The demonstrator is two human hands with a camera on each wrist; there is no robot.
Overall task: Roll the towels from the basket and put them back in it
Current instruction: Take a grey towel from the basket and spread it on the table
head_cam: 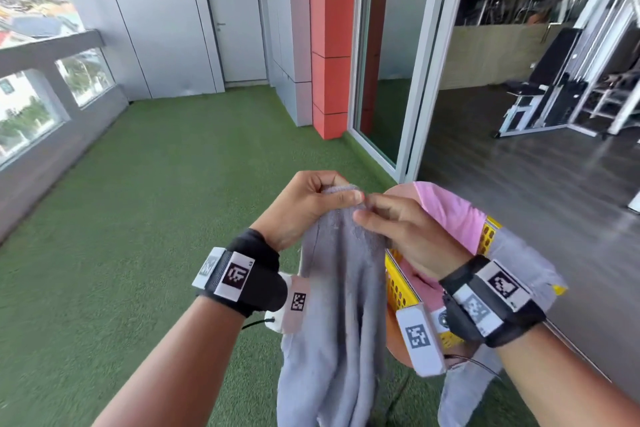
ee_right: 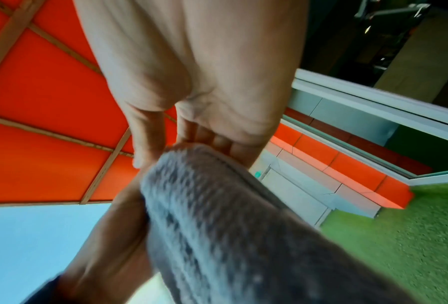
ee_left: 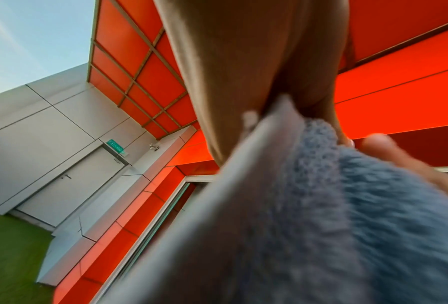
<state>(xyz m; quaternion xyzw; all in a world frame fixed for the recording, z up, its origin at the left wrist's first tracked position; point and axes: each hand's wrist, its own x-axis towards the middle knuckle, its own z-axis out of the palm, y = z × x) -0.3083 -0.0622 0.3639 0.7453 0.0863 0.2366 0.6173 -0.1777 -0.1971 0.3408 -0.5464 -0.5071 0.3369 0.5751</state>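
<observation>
I am holding the grey towel (head_cam: 341, 291) up in front of me, its long axis running straight down and its top edge bunched between my hands. My left hand (head_cam: 304, 206) is gripping that edge with curled fingers, thumb pressed on the cloth. My right hand (head_cam: 403, 230) is pinching the same edge just beside it, fingers closed on the fabric. The towel's lower end is cut off by the bottom of the head view. The yellow basket (head_cam: 398, 282) is sitting behind my right wrist, largely hidden by my arm, with a pink towel (head_cam: 446, 210) draped over it. What carries the basket I cannot make out. The wrist views are blurring with motion: the left shows towel pile against my palm (ee_left: 243, 72), the right a stitched hem (ee_right: 233, 164) under my fingers (ee_right: 212, 142). Neither shows the basket.
</observation>
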